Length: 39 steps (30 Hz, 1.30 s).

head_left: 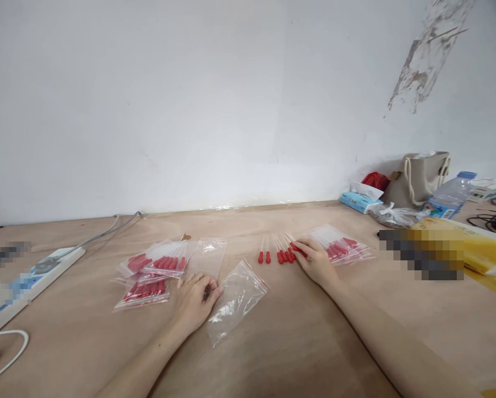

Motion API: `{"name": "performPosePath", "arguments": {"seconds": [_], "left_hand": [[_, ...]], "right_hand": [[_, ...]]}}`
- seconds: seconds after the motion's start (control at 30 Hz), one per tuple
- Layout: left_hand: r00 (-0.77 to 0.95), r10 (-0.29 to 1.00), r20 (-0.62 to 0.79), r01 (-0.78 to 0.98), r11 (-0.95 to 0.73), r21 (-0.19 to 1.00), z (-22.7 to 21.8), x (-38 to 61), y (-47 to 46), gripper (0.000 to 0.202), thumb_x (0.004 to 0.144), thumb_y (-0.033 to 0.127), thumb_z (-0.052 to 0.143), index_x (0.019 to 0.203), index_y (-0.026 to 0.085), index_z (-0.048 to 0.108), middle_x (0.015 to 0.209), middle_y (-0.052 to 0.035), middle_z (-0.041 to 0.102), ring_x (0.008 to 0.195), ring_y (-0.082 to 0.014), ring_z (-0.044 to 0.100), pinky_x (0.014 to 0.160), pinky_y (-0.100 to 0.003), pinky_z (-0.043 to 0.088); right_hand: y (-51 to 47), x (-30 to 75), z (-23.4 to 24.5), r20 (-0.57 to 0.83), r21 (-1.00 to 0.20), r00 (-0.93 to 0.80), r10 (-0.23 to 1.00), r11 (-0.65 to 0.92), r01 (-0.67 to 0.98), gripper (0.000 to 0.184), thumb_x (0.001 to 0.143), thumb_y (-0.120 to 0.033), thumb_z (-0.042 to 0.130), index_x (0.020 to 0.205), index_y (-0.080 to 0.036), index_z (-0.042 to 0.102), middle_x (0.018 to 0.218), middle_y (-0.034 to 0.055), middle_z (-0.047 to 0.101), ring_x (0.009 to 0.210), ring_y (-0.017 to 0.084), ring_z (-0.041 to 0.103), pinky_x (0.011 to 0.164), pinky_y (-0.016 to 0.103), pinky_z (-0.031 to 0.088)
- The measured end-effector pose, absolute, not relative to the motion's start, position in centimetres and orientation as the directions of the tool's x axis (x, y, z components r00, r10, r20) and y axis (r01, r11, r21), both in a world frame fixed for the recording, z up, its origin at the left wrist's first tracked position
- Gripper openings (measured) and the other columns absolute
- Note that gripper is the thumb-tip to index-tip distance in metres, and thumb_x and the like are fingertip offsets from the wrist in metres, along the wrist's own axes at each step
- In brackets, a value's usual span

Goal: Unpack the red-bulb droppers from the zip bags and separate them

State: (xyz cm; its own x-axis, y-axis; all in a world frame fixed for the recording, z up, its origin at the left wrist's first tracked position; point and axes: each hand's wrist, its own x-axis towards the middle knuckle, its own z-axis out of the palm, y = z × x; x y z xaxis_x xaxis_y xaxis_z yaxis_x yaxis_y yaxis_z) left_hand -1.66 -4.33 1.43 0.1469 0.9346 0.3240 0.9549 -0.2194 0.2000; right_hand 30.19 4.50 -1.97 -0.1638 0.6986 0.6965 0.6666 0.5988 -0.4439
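Note:
My right hand [316, 262] is at the loose droppers, its fingers closed over the red bulb of a dropper [298, 249]. Just left of it lie several droppers [284, 256] with red bulbs and thin clear tubes, two of them set slightly apart. My left hand [195, 303] rests on the table with curled fingers and a gap between thumb and forefinger. Its thumb tip meets the edge of a clear zip bag [238, 301], which looks empty. Behind that hand lies another flat clear bag [206, 255].
Filled bags of red-bulbed droppers [151, 271] are piled at left. More bagged droppers [341, 249] lie beyond my right hand. A power strip [61, 265] is far left; a tissue pack [360, 198], a bottle [450, 196] and yellow packaging [459, 243] are at right.

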Motion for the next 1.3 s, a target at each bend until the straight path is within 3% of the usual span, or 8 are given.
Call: {"name": "performPosePath", "arguments": {"seconds": [0.27,0.43,0.6,0.73,0.8,0.97,1.17,1.3], "left_hand": [[-0.122,0.914,0.387,0.974,0.036,0.222,3.4,-3.6,-2.4,0.025,0.087,0.038,0.033,0.08,0.02,0.048,0.07,-0.0015,0.064,0.075,-0.0207,0.058,0.077,-0.038,0.032],[-0.15,0.914,0.376,0.988,0.148,0.034,4.1,-4.3,-0.6,0.025,0.084,0.027,0.033,0.102,0.016,0.049,0.073,-0.0071,0.064,0.08,-0.0263,0.058,0.079,-0.043,0.033],[-0.023,0.823,0.568,0.995,0.073,-0.066,3.9,-2.3,0.4,0.028,0.076,0.017,0.043,0.103,0.016,0.054,0.118,-0.0167,0.048,0.108,-0.0344,0.043,0.086,-0.051,0.03],[0.351,0.807,0.475,0.893,-0.442,0.091,2.7,1.4,1.2,0.031,0.082,0.018,0.042,0.111,0.022,0.05,0.124,-0.0098,0.042,0.113,-0.0248,0.041,0.094,-0.041,0.035],[0.443,0.792,0.42,0.8,-0.561,0.214,1.8,3.5,1.5,0.028,0.083,0.022,0.044,0.11,0.023,0.051,0.123,-0.0089,0.043,0.108,-0.0228,0.046,0.091,-0.038,0.039],[0.414,0.826,0.382,0.75,-0.548,0.371,0.2,7.6,2.6,0.027,0.079,0.024,0.055,0.106,0.022,0.055,0.111,-0.0085,0.049,0.1,-0.0235,0.051,0.088,-0.039,0.041],[0.386,0.824,0.414,0.714,-0.551,0.431,-0.2,9.8,4.8,0.013,0.081,0.021,0.052,0.092,0.021,0.059,0.094,-0.0046,0.053,0.09,-0.0188,0.054,0.082,-0.032,0.044],[0.35,0.825,0.443,0.701,-0.545,0.46,-0.6,10.5,5.4,0.015,0.083,0.021,0.049,0.094,0.018,0.059,0.093,-0.0064,0.054,0.091,-0.0194,0.053,0.084,-0.033,0.043]], "right_hand": [[4.5,30.3,-2.2,0.632,-0.346,-0.287,0.72,0.594,0.726,0.032,0.084,-0.022,0.038,0.11,-0.021,0.057,0.111,0.0096,0.055,0.1,0.022,0.055,0.086,0.037,0.047],[4.5,30.2,-2.3,0.624,-0.327,-0.298,0.723,0.587,0.74,0.036,0.083,-0.017,0.035,0.115,-0.018,0.052,0.111,0.0114,0.054,0.102,0.022,0.053,0.085,0.038,0.046],[4.3,30.4,-2.4,0.628,-0.405,-0.222,0.746,0.556,0.726,0.043,0.076,-0.016,0.04,0.12,-0.014,0.044,0.104,0.0114,0.057,0.095,0.022,0.055,0.083,0.038,0.046],[4.1,30.4,-2.1,0.608,-0.46,-0.182,0.772,0.53,0.712,0.043,0.073,-0.021,0.048,0.116,-0.015,0.047,0.104,0.0112,0.058,0.094,0.022,0.056,0.082,0.037,0.047],[3.9,30.2,-2.0,0.612,-0.445,-0.214,0.762,0.555,0.703,0.038,0.074,-0.024,0.049,0.111,-0.016,0.052,0.107,0.0114,0.057,0.098,0.023,0.055,0.086,0.038,0.045],[3.9,30.0,-1.9,0.615,-0.441,-0.285,0.735,0.621,0.648,0.032,0.08,-0.028,0.047,0.109,-0.019,0.055,0.112,0.011,0.054,0.105,0.022,0.052,0.091,0.039,0.043],[4.6,29.7,-2.0,0.597,-0.48,-0.302,0.743,0.633,0.608,0.031,0.082,-0.027,0.046,0.111,-0.02,0.054,0.113,0.01,0.055,0.104,0.02,0.052,0.091,0.038,0.043],[4.9,29.5,-2.0,0.588,-0.501,-0.271,0.762,0.606,0.617,0.029,0.081,-0.027,0.048,0.108,-0.019,0.055,0.11,0.0101,0.056,0.102,0.02,0.053,0.09,0.038,0.043]]}}
